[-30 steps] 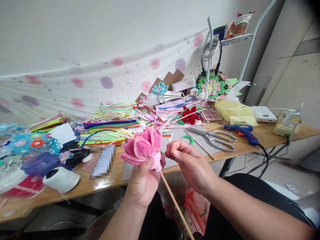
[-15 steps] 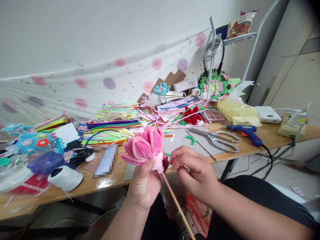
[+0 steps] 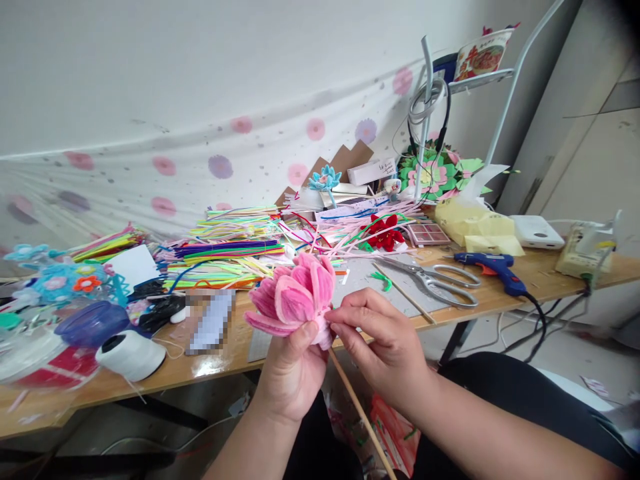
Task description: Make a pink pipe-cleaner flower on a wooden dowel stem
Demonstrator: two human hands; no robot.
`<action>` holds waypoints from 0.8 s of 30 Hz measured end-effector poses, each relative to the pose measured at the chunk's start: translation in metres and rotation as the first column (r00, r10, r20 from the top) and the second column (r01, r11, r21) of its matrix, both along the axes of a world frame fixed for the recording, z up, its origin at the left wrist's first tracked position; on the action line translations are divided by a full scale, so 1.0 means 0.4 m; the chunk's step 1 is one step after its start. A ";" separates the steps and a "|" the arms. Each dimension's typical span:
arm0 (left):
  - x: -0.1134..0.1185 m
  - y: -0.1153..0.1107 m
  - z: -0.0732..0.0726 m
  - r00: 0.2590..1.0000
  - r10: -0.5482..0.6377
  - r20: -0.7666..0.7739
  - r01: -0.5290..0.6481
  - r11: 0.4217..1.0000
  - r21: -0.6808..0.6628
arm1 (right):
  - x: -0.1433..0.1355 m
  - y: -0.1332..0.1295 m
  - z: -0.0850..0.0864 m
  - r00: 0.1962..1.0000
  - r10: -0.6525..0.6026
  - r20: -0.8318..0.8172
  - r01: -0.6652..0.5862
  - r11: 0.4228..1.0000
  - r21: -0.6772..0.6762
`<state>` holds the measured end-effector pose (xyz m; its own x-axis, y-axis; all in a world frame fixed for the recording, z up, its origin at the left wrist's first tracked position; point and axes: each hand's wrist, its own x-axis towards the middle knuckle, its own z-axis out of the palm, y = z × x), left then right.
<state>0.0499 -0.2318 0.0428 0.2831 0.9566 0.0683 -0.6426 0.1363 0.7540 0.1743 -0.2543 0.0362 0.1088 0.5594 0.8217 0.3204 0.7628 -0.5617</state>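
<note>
A pink pipe-cleaner flower [image 3: 293,297] with layered petals is tilted to the left in my left hand [image 3: 295,367]. That hand is closed around its base, thumb in front. A pale pink pipe cleaner [image 3: 323,331] is wound around the base. From there a thin wooden stick [image 3: 357,403] slants down to the right as the stem. My right hand [image 3: 383,340] pinches thumb and forefinger together at the right side of the winding, on what looks like the pipe cleaner; its end is hidden by the fingertips.
Pipe-cleaner bundles [image 3: 230,250] cover the middle of the wooden table [image 3: 540,273]. Scissors [image 3: 440,280] and a blue glue gun [image 3: 487,263] lie to the right. A white thread spool [image 3: 131,355] lies near the front left edge. A red flower [image 3: 384,232] sits farther back.
My right hand has moved left to the flower's base, and its thumb and forefinger have come together there. The flower has turned slightly and shifted a little right in my left hand.
</note>
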 end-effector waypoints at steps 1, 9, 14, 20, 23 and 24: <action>0.000 0.001 0.001 1.000 0.000 0.000 0.000 1.000 0.009 | -0.001 -0.001 0.000 1.000 -0.004 -0.001 0.004 1.000 0.005; -0.003 0.000 0.002 1.000 -0.007 0.008 0.006 0.999 0.043 | -0.007 -0.001 -0.003 0.998 0.008 -0.065 -0.009 1.000 -0.014; -0.003 -0.005 0.002 1.000 0.023 0.013 -0.024 0.998 0.050 | -0.006 -0.009 -0.003 1.000 0.013 -0.008 -0.013 1.000 0.003; -0.003 0.002 0.003 0.996 0.061 -0.063 -0.055 0.994 0.090 | -0.019 -0.019 -0.009 0.996 -0.040 0.080 0.043 0.998 -0.043; -0.004 0.004 0.001 0.988 0.124 -0.093 -0.112 0.985 0.129 | -0.031 -0.024 -0.012 0.993 -0.047 0.107 0.056 0.995 -0.081; -0.005 0.005 0.000 0.985 0.139 -0.098 -0.125 0.983 0.137 | -0.034 -0.026 -0.012 0.993 -0.048 0.112 0.058 0.994 -0.093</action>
